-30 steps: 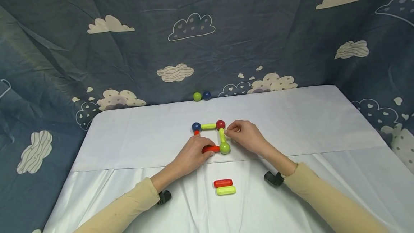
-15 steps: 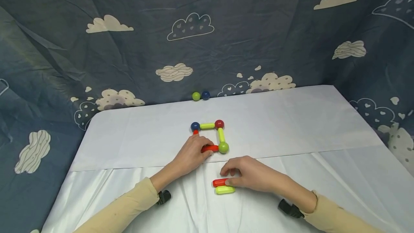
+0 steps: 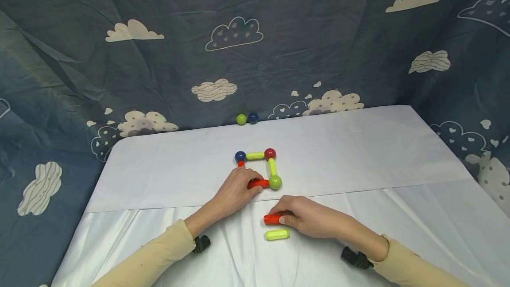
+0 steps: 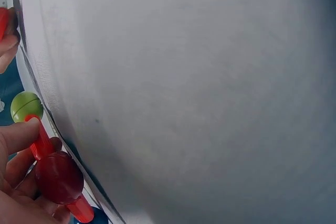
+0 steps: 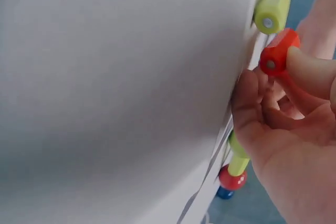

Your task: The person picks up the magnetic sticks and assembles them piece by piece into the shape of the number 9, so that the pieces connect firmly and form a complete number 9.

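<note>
My left hand (image 3: pixel 236 190) grips a red magnetic rod (image 3: pixel 260 183) at the near side of a square of rods and balls. That rod meets a green ball (image 3: pixel 275 182) on its right; a dark red ball (image 4: pixel 59 178) sits at the corner by my palm, hidden in the head view. Yellow-green rods (image 3: pixel 255 156) form the far and right sides, with a blue ball (image 3: pixel 241 157) and a red ball (image 3: pixel 270 153) at the far corners. Nearer the body, my right hand (image 3: pixel 312 217) pinches a second red magnetic rod (image 5: pixel 278 52) between thumb and fingers.
A loose yellow-green rod (image 3: pixel 277 234) lies on the white cloth (image 3: pixel 350 158) just nearer than the right hand. Green (image 3: pixel 241 119) and blue (image 3: pixel 253 118) balls sit at the table's far edge, against a dark cloud-printed curtain (image 3: pixel 318 48).
My right hand has left the square's right side, come nearer to the loose rods and taken the red one, now separated from the yellow-green one. My left hand has kept its place.
</note>
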The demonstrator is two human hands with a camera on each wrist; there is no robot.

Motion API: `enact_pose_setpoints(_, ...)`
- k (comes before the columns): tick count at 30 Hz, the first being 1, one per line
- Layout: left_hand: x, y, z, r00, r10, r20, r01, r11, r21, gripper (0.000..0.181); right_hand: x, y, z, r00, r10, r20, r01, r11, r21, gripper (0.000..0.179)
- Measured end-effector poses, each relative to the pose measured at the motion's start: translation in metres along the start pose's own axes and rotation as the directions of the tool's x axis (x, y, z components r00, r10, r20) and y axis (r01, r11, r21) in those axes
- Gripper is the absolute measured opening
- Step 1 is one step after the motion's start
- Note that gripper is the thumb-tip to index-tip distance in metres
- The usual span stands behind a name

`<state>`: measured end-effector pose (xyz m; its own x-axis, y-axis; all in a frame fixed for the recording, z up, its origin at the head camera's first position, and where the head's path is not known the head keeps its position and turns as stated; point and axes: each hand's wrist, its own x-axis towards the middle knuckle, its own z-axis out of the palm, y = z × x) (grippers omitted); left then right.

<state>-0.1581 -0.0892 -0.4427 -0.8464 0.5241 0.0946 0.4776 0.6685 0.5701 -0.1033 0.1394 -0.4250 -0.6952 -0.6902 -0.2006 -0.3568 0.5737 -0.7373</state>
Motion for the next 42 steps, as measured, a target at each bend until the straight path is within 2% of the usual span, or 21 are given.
enact_pose_setpoints(5,0.0,0.0,0.0,1.0,-0.008,0.005,0.008,1.0,0.0,0.022,-0.005,0.006,-0.005,0.998,0.042,-0.043,-0.036,0.991,0.129,0.019)
enact_pose_setpoints(8,0.0,0.0,0.0,1.0,-0.008,0.001,0.008,1.0,0.001,0.022,-0.003,0.008,-0.006,0.993,0.092,-0.078,-0.073,0.973,0.218,0.016)
enact_pose_setpoints(12,0.0,0.0,0.001,1.0,-0.01,0.003,0.01,1.0,-0.005,0.022,0.002,0.01,-0.006,0.97,0.196,-0.146,-0.132,0.922,0.363,0.016)
enact_pose_setpoints(16,0.0,0.0,0.001,1.0,-0.011,0.008,0.011,1.0,-0.011,0.022,0.008,0.01,-0.006,0.943,0.274,-0.191,-0.156,0.867,0.473,0.017)
enact_pose_setpoints(25,0.001,-0.001,0.001,1.0,-0.013,0.009,0.014,1.0,-0.018,0.021,0.017,0.01,-0.003,0.903,0.387,-0.189,-0.224,0.797,0.56,0.021)
enact_pose_setpoints(30,0.001,-0.002,0.001,1.0,-0.007,0.01,0.007,1.0,-0.021,0.021,0.017,0.009,-0.002,0.896,0.403,-0.184,-0.237,0.786,0.571,0.021)
enact_pose_setpoints(38,0.001,-0.002,0.001,1.0,-0.001,0.008,0.001,1.0,-0.023,0.021,0.017,0.011,-0.003,0.91,0.372,-0.182,-0.219,0.807,0.549,0.02)
enact_pose_setpoints(42,0.001,-0.003,0.001,1.0,0.005,0.003,-0.005,1.0,-0.011,0.02,0.018,0.012,-0.002,0.907,0.377,-0.187,-0.224,0.808,0.545,0.019)
